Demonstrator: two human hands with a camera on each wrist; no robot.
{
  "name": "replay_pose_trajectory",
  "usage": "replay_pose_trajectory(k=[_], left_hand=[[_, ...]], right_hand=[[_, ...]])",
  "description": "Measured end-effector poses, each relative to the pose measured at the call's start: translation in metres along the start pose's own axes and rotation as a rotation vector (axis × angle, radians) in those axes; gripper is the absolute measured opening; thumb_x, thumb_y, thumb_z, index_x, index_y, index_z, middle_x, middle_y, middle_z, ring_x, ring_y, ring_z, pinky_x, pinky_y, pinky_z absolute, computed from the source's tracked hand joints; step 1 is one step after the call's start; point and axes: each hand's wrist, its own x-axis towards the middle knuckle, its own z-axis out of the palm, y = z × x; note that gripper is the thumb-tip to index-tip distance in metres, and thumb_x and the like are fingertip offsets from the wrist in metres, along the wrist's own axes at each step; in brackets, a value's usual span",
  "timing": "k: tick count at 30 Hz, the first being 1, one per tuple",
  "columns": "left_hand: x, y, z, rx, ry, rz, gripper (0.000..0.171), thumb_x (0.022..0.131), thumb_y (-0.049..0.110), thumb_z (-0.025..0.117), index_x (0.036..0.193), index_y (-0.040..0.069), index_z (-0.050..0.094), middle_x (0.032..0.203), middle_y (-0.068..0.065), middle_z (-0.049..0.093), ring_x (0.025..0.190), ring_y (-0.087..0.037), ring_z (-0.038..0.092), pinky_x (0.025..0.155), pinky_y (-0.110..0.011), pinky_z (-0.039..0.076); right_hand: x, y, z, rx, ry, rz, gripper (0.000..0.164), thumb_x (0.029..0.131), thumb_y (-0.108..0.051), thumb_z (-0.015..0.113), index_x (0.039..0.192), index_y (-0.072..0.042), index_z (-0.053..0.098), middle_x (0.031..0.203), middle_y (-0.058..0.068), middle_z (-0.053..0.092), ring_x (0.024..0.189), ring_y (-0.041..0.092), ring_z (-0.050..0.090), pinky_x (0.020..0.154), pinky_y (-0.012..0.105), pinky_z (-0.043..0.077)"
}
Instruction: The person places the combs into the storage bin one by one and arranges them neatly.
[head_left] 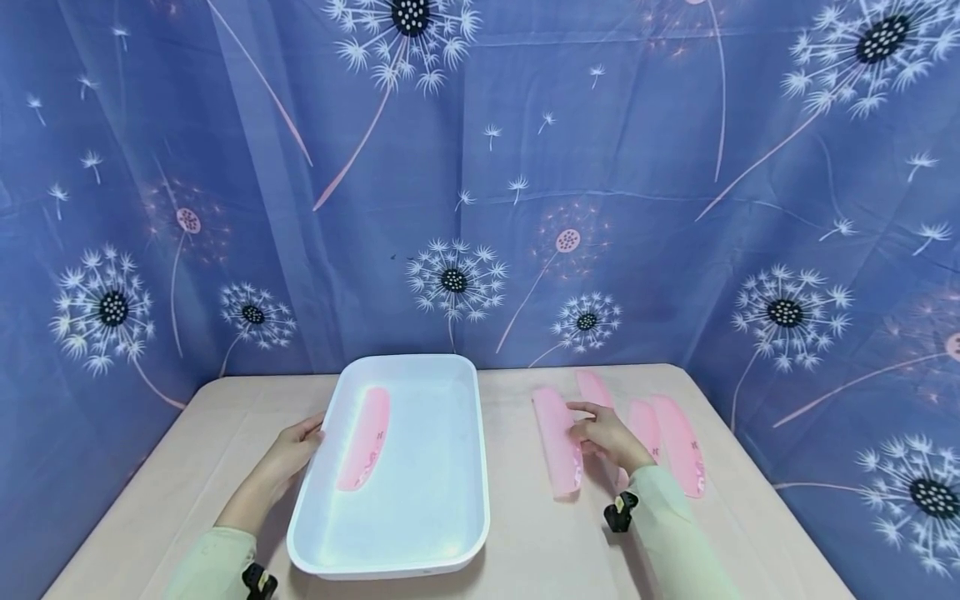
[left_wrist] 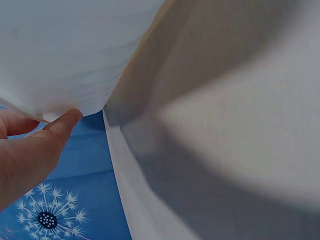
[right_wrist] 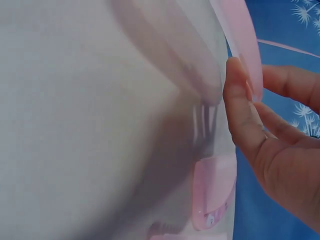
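Observation:
My left hand (head_left: 288, 454) grips the left rim of a white plastic tray (head_left: 431, 500), its thumb and fingertips at the edge in the left wrist view. Inside the tray, toward its left side, lies a pink comb (head_left: 366, 442) with small printed marks. To the right of the tray, my right hand (head_left: 609, 437) pinches another pink comb (head_left: 555, 442) between thumb and fingers. The right wrist view shows this comb (right_wrist: 245, 40) held above the cloth, its shadow below. Beside and under the right hand lie more pink combs (head_left: 678, 446), partly covered by the hand and sleeve.
A pale cloth (head_left: 517, 533) covers the table. Blue curtains (head_left: 480, 217) with dandelion prints hang behind it and at both sides. A small black device (head_left: 621, 512) sits at the right wrist, with a similar one (head_left: 258, 581) at the left.

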Motion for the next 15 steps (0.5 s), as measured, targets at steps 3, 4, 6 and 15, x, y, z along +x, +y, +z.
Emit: replay_pose_trajectory(k=[3,4,6,15], left_hand=[[0.0,0.0,0.0,-0.004,0.0,0.002,0.05,0.103,0.008,0.034,0.148,-0.008,0.02,0.149,-0.032,0.027,0.136,-0.046,0.029,0.111,-0.051,0.032],[0.0,0.0,0.0,-0.007,0.0,0.002,0.05,0.103,0.008,0.033,0.148,-0.008,0.02,0.149,-0.032,0.027,0.136,-0.046,0.029,0.11,-0.051,0.032],[0.001,0.0,0.0,-0.005,0.001,-0.003,0.05,0.104,0.009,0.033,0.149,-0.007,0.02,0.149,-0.032,0.026,0.136,-0.046,0.029,0.11,-0.051,0.032],[0.002,-0.001,0.0,-0.008,0.002,-0.009,0.05,0.104,0.009,0.033,0.149,-0.007,0.02,0.149,-0.031,0.026,0.136,-0.046,0.03,0.11,-0.05,0.033]], right_hand=[[0.002,-0.004,0.001,0.018,0.005,0.007,0.064,0.084,0.008,0.055,0.145,0.007,0.032,0.075,0.004,0.05,0.051,0.008,0.038,0.049,0.022,0.044],[0.002,-0.004,0.001,0.022,0.01,0.007,0.065,0.084,0.009,0.055,0.145,0.007,0.032,0.075,0.004,0.051,0.053,0.009,0.042,0.05,0.022,0.046],[0.003,-0.007,0.003,0.022,0.016,0.004,0.065,0.084,0.009,0.056,0.144,0.007,0.033,0.078,0.005,0.054,0.058,0.01,0.05,0.055,0.025,0.052],[0.008,-0.019,0.01,0.03,0.06,-0.017,0.061,0.083,0.009,0.056,0.141,0.009,0.038,0.096,0.016,0.062,0.065,0.012,0.059,0.066,0.027,0.056]])
